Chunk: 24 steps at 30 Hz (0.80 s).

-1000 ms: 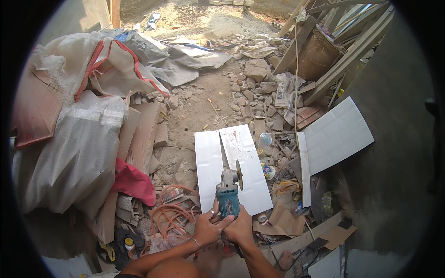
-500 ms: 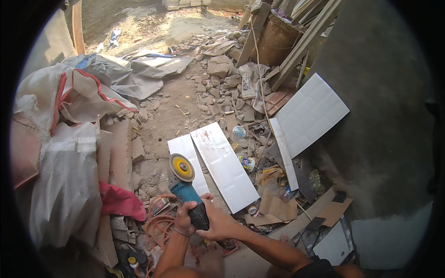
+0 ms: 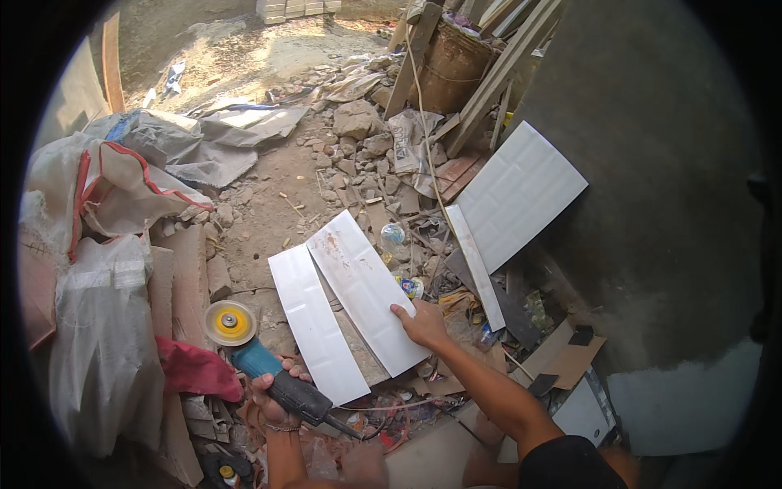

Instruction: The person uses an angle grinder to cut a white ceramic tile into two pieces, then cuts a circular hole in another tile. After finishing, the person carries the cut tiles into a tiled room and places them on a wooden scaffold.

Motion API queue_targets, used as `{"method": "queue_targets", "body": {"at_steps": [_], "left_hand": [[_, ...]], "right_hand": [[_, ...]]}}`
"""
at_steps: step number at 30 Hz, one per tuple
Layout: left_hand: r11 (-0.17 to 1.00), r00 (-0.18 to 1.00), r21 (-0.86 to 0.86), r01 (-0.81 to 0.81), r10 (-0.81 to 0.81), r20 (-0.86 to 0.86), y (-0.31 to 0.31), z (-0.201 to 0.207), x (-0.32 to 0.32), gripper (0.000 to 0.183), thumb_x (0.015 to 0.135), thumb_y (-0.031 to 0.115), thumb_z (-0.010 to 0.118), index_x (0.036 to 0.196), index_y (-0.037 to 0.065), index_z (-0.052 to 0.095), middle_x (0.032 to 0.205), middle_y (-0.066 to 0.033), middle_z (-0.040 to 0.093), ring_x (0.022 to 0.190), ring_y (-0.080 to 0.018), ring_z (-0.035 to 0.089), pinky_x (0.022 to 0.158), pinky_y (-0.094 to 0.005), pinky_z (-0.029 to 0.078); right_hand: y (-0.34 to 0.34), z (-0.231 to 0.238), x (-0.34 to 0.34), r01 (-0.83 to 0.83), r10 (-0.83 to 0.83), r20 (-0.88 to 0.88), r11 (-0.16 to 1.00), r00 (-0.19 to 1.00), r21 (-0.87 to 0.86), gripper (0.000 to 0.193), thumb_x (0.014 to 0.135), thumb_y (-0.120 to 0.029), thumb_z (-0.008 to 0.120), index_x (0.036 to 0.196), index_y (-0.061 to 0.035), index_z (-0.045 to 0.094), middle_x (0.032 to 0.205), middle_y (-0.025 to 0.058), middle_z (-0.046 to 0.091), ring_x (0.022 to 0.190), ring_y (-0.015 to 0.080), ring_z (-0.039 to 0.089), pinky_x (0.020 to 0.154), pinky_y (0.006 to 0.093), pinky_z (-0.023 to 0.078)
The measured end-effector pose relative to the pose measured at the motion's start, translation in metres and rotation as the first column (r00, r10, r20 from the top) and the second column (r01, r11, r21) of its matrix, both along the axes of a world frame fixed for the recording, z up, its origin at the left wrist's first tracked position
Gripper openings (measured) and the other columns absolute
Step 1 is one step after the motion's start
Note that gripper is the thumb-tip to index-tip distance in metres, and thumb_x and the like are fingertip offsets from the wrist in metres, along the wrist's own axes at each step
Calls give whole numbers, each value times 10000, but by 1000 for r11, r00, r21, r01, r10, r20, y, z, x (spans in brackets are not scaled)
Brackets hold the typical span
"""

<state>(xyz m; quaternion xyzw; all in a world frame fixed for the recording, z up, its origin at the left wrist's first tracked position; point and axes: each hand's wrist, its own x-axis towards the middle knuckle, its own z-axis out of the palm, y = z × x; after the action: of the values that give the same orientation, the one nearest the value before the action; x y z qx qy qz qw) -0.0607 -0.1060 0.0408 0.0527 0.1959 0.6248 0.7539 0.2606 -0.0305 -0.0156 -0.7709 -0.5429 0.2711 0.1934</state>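
My left hand [image 3: 273, 395] is wrapped round the body of a teal and black angle grinder [image 3: 265, 364]. Its round disc [image 3: 230, 323], yellow with a pale rim, faces up, left of the tiles. A cord runs from the grinder's black rear end. My right hand [image 3: 422, 323] grips the right edge of a long white tile [image 3: 368, 289] with brown smudges near its far end; the fingers under the edge are hidden. Beside it on the left lies a narrower white tile piece [image 3: 318, 326], with a thin wedge-shaped gap between the two.
A large white tile [image 3: 521, 196] and a narrow white strip [image 3: 475, 265] lean at the right. Rubble [image 3: 358, 122] and a rusty drum [image 3: 448, 65] with planks lie beyond. White sacks [image 3: 106, 326] and a red cloth [image 3: 195, 368] are at the left. Cardboard [image 3: 562, 359] lies lower right.
My right hand has left the grinder and taken hold of the smudged tile's right edge. The grinder has swung left and down in my left hand, uncovering the narrower tile.
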Motion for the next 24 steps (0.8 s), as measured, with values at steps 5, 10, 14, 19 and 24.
{"method": "queue_targets", "body": {"at_steps": [5,10,14,19,24], "left_hand": [[1000,998,12,-3,4,-65,-9,-2,-2,516,835,242,685,1249,29,461,1031,-88,571,944,-214,635,906,-385,599],[999,996,26,39,-37,-79,-13,-6,0,536,836,243,684,1275,42,451,1035,-92,557,955,-212,614,909,-371,583],[997,997,66,43,-39,-59,-3,-9,22,547,793,237,691,1258,31,490,1011,-100,571,929,-229,614,871,-416,558],[990,994,82,112,-110,-27,-5,-8,42,548,788,231,693,1256,30,490,1010,-106,581,908,-232,619,855,-431,557],[985,989,95,141,-135,-62,-14,-3,43,537,799,212,679,1264,23,489,1011,-111,581,914,-237,617,861,-438,556]], "right_hand": [[8,124,62,-188,182,142,982,973,34,473,951,-421,668,1022,45,705,901,318,697,912,474,688,836,535,524],[-19,338,139,-167,264,651,964,711,-209,384,894,-386,752,1000,-17,759,857,233,718,820,405,705,761,477,547],[-31,410,165,105,351,829,895,435,-434,349,872,-372,777,942,-30,781,883,185,740,866,363,723,770,458,573],[-37,377,228,113,619,763,758,185,-642,362,839,-356,788,925,-4,779,1010,184,745,953,359,738,821,446,595],[-36,295,285,-38,723,658,679,212,-734,328,805,-338,801,923,-32,789,1034,161,757,960,338,745,830,437,589]]}}
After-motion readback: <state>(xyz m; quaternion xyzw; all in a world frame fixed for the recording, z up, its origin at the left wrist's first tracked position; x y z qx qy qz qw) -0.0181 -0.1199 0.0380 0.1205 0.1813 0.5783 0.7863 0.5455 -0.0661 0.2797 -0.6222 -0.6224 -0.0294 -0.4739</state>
